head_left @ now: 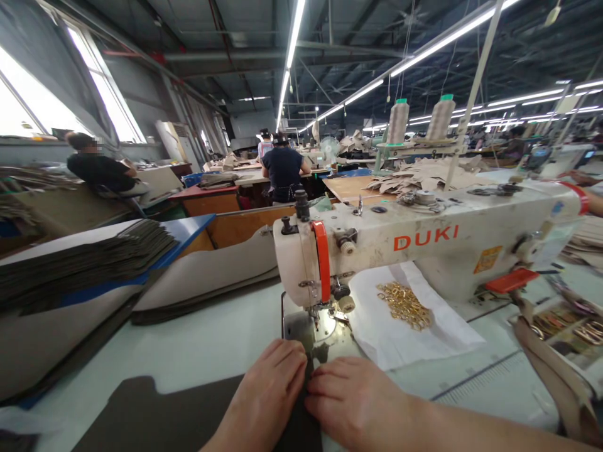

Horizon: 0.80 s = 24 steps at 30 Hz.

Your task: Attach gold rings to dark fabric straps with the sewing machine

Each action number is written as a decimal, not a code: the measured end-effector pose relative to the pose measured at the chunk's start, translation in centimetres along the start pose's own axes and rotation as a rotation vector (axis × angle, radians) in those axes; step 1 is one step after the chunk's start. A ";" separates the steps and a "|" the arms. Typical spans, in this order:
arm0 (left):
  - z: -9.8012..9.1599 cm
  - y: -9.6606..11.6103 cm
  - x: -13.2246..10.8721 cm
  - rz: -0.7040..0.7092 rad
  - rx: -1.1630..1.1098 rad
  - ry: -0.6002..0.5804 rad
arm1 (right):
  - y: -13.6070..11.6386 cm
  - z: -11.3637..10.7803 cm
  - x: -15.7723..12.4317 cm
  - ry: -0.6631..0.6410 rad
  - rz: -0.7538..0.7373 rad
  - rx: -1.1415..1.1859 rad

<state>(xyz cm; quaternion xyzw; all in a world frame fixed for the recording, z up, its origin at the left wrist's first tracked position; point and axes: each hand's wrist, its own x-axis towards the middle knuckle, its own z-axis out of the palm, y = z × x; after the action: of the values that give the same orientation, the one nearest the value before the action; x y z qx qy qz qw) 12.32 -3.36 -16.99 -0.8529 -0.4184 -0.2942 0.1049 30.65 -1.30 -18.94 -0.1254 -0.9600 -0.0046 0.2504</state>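
Note:
A dark grey-brown sheet panel (164, 411) lies on the pale sewing table (207, 351), its edge running up toward the needle of a sewing machine (292, 257). My left hand (273, 389) grips the panel from the left, fingers curled together. From the other side, my right hand (355, 398) closes its fingers on the same panel's right edge. The fingertips of both hands nearly meet, just in front of the presser foot (316, 323). What lies under the fingers is hidden.
Gold metal rings (407, 304) lie on white paper (447, 342) under the machine arm. Stacked panels (207, 276) fill the left side. A hardware tray (565, 333) and a beige strap (541, 364) are at right. Other people, including one in dark clothing (285, 166), sit further back.

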 end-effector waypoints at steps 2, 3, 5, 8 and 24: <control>0.0 0.0 0.0 -0.004 0.003 -0.007 | -0.1 -0.2 0.0 -0.009 0.007 -0.006; 0.1 0.0 0.0 -0.005 0.002 -0.012 | -0.1 -0.3 0.1 -0.012 0.009 -0.010; 0.2 -0.1 0.0 -0.005 0.001 -0.025 | -0.1 -0.5 0.1 -0.016 0.006 -0.020; 0.2 -0.1 -0.1 -0.010 0.005 -0.035 | -0.1 -0.5 0.2 -0.025 0.000 -0.027; -0.1 -0.1 -0.1 0.056 0.070 -0.013 | 0.1 -0.3 0.4 -0.044 0.005 -0.023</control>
<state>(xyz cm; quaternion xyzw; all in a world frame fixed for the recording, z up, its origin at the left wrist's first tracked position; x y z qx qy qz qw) 12.16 -3.36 -16.98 -0.8620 -0.4051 -0.2706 0.1402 30.50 -1.16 -18.45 -0.1309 -0.9648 -0.0120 0.2279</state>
